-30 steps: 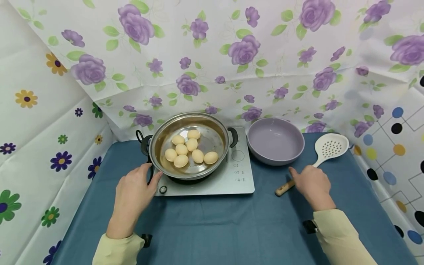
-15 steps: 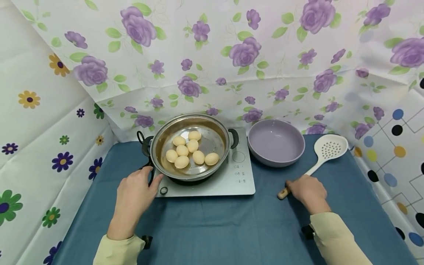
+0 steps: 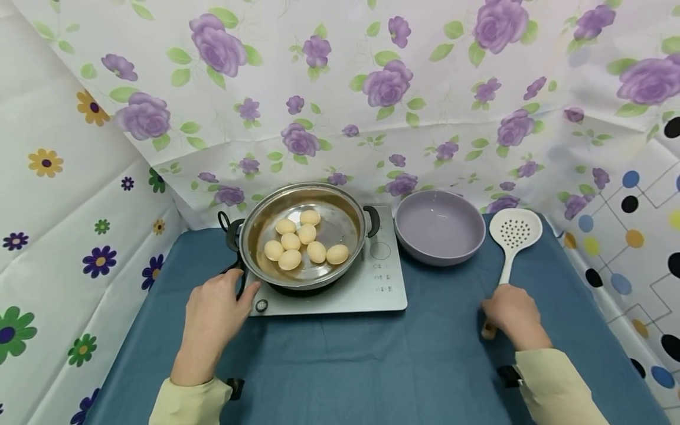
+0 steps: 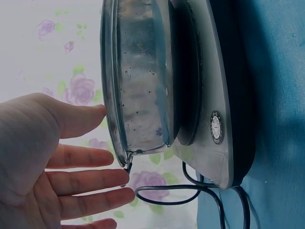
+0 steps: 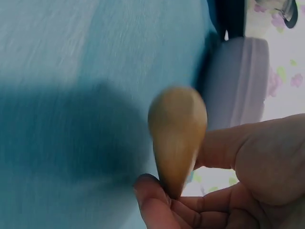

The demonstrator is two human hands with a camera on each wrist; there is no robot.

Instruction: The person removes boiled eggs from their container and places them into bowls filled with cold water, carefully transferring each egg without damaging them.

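Note:
My right hand (image 3: 512, 316) grips the wooden handle (image 5: 177, 119) of a white slotted skimmer (image 3: 516, 229), whose holed head points toward the back. To the left, a steel pot (image 4: 138, 76) with black side handles stands on a silver induction cooker (image 3: 329, 306). Several pale eggs (image 3: 290, 260) lie inside the pot. Beside the pot's near left side is my left hand (image 3: 212, 313). In the left wrist view its fingers are extended and hold nothing; the thumb tip is at the pot's rim, though contact cannot be told.
A lilac bowl (image 3: 440, 227) stands to the right of the cooker. A black cord (image 4: 171, 202) runs off the cooker's left side. Blue cloth (image 3: 340, 366) covers the table, and patterned sheets (image 3: 329, 147) rise at the back and both sides.
My right hand has shifted nearer to me and turned the skimmer from a slant to almost straight away from me, its head swinging left. My left hand stays by the pot.

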